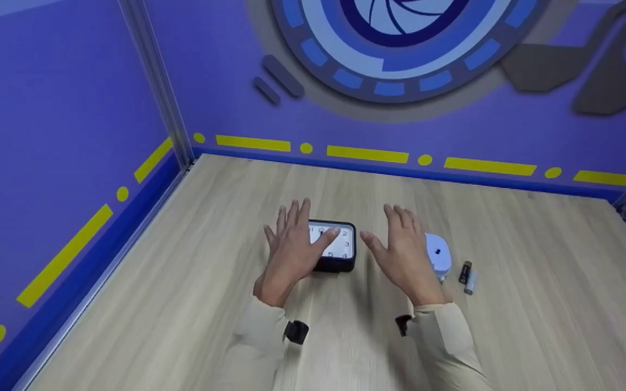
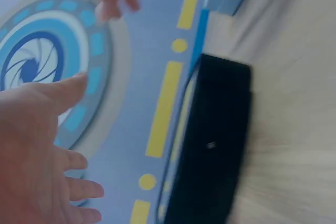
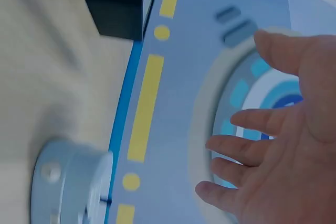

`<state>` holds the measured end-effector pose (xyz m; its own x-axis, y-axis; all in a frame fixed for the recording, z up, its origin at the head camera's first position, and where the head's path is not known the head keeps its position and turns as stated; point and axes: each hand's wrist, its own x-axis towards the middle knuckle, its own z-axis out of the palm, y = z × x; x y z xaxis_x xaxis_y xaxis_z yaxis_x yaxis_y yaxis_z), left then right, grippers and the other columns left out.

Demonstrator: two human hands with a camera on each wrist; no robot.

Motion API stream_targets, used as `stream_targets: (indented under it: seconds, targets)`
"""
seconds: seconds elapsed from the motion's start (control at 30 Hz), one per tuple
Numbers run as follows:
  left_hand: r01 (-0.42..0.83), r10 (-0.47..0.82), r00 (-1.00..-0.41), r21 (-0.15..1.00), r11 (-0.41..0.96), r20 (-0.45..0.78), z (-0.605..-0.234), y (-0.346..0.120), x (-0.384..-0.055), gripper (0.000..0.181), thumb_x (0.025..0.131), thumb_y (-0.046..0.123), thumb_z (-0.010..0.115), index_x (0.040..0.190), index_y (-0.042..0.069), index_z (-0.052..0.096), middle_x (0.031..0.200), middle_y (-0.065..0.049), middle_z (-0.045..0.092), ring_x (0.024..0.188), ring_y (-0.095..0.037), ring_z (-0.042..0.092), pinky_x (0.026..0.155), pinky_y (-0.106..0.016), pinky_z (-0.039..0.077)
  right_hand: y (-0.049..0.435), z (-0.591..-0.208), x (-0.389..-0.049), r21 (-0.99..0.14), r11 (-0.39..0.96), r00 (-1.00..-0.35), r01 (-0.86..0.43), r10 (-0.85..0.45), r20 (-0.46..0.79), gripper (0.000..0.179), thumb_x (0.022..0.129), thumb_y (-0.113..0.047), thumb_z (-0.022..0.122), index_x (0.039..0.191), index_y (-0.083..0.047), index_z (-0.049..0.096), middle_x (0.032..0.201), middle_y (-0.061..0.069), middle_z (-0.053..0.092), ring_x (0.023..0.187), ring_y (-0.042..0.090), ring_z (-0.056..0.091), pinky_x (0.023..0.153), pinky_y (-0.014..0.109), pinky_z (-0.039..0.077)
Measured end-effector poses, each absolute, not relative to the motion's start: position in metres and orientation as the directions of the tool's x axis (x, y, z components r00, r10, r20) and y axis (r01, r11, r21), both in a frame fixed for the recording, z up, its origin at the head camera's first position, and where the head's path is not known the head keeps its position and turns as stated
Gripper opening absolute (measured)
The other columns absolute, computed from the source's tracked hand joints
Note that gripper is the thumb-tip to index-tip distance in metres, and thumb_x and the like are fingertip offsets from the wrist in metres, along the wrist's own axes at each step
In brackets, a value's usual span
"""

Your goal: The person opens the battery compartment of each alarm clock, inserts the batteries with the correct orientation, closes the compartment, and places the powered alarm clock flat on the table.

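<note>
A black square clock (image 1: 340, 264) with a white numbered face lies on the wooden table (image 1: 226, 282). My left hand (image 1: 291, 252) hovers over the clock's left part, fingers straight, its thumb crossing the dial in the head view. In the left wrist view a gap separates that hand (image 2: 37, 156) from the clock's dark side (image 2: 215, 140). To the right, my right hand (image 1: 408, 258) is held up with fingers spread and nothing in it. Just beyond it stands a small pale blue rounded device (image 1: 439, 251), partly hidden by the hand; knobs show on its side in the right wrist view.
Two small batteries, one dark (image 1: 465, 272) and one light grey (image 1: 470, 283), lie right of the pale blue device. A blue-purple panel wall (image 1: 226, 108) with yellow dashes closes off the back, and another (image 1: 63, 141) the left side.
</note>
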<state>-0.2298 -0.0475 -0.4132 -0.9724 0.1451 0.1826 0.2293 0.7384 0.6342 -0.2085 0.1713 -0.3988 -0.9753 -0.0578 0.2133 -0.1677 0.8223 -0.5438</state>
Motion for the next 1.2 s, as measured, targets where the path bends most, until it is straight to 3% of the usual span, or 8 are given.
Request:
stream_targets:
  seconds: [0.2,0.53,0.93,1.2]
  targets:
    - [0.305,0.162,-0.948,0.633,0.711,0.274,-0.424,-0.054,-0.232,0.089,0.103,0.057,0.061,0.166,0.003,0.03,0.171,-0.021,0.027,0.159,-0.043,0.015,0.119,-0.074,0.007,0.156,-0.405,-0.22,-0.549,0.802,-0.955,-0.237,-0.088,0.283,0.072,0.107,-0.032,0.066,0.16,0.007,0.036,0.164,0.029,0.034,0.153,0.044,0.029,0.122,0.058,0.025]
    - [0.399,0.06,-0.887,0.696,0.597,0.457,-0.448,-0.071,-0.234,0.073,0.102,0.038,0.064,0.158,-0.004,0.042,0.162,-0.025,0.041,0.151,-0.043,0.035,0.119,-0.063,0.027,0.146,-0.412,-0.225,-0.615,0.737,-0.938,-0.28,-0.073,0.339,0.064,0.107,-0.027,0.064,0.156,0.007,0.041,0.158,0.027,0.043,0.147,0.041,0.041,0.118,0.055,0.034]
    - [0.323,-0.087,-0.927,0.894,0.309,0.365,-0.459,-0.073,-0.24,0.06,0.105,0.029,0.059,0.157,0.003,0.046,0.159,-0.016,0.049,0.149,-0.032,0.041,0.119,-0.052,0.033,0.147,-0.411,-0.234,-0.822,0.493,-0.954,-0.284,-0.064,0.291,0.055,0.108,-0.025,0.062,0.153,0.003,0.048,0.153,0.023,0.052,0.14,0.036,0.051,0.113,0.05,0.043]
    - [0.242,-0.167,-0.947,0.953,0.183,0.273,-0.466,-0.075,-0.246,0.059,0.106,0.023,0.059,0.159,0.001,0.043,0.16,-0.014,0.048,0.149,-0.029,0.041,0.12,-0.046,0.034,0.146,-0.418,-0.243,-0.883,0.418,-0.972,-0.214,-0.002,0.234,0.048,0.108,-0.026,0.061,0.148,-0.001,0.054,0.147,0.019,0.058,0.136,0.031,0.056,0.112,0.048,0.043]
